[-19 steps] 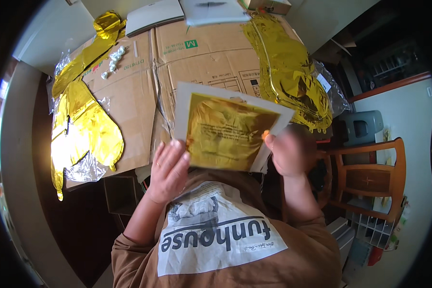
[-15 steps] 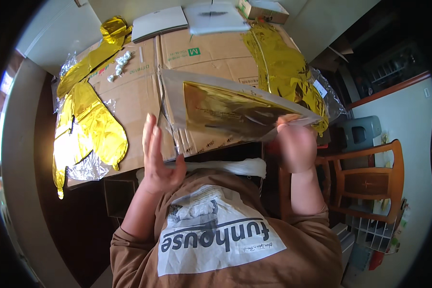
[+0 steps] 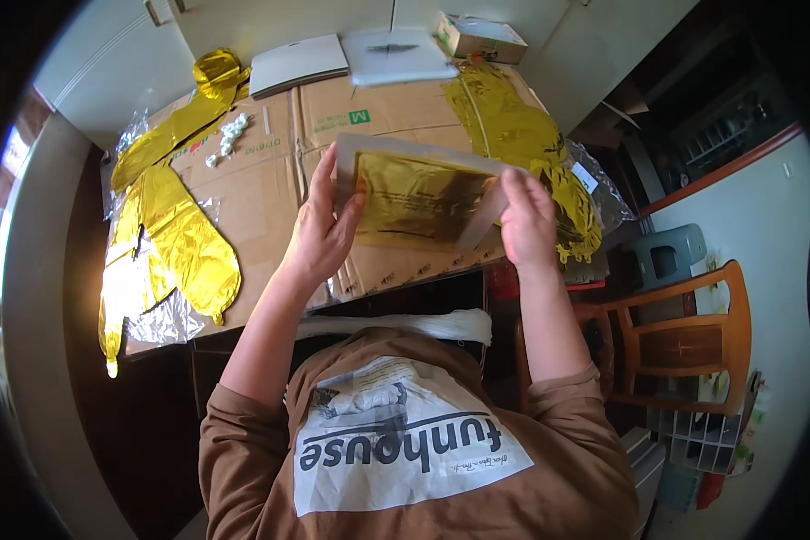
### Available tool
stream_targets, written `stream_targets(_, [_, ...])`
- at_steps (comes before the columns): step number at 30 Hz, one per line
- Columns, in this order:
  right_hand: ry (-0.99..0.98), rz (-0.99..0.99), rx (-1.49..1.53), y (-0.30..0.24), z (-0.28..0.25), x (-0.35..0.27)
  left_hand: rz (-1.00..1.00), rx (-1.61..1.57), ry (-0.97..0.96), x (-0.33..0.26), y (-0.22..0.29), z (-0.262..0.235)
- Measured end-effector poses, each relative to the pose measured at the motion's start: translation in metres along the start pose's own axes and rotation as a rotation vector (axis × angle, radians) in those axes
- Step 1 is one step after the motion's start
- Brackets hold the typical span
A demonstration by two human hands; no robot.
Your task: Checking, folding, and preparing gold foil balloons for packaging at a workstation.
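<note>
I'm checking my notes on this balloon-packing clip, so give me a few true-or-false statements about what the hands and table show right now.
1. Both hands hold one flat packet of gold foil. True: the left hand and right hand grip the gold foil packet at opposite ends.
2. The packet lies flat on the cardboard. False: it is lifted above the flattened cardboard boxes.
3. A gold foil balloon lies to the person's left. True.
4. The wooden chair stands to the person's left. False: it stands to the right.
</note>
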State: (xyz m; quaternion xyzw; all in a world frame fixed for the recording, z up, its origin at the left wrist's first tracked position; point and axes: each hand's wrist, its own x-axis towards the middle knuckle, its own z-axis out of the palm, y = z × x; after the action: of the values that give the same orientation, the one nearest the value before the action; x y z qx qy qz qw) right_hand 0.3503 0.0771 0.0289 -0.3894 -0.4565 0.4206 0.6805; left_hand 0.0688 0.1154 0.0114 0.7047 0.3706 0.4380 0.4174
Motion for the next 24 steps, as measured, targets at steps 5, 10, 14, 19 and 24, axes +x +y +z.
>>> stream_targets(5, [-0.062,0.119,-0.093,-0.002,-0.008,0.015,-0.056,-0.146,0.058,0.009,-0.017,0.012])
stream_targets(10, [-0.479,0.445,-0.360,-0.085,-0.037,0.028,-0.004,-0.145,-0.051,-0.001,0.013,0.024])
stream_targets(14, [-0.836,0.365,-1.005,-0.139,-0.070,0.027,-0.109,-0.193,-0.245,-0.013,0.074,0.043])
stream_targets(19, [0.633,-0.058,-1.087,-0.195,-0.249,-0.031,-0.082,-0.302,-0.102,-0.023,0.059,0.025])
stream_targets(24, [0.884,0.094,-1.422,-0.082,-0.367,-0.084,-0.268,-0.278,-0.157,-0.057,0.047,-0.012])
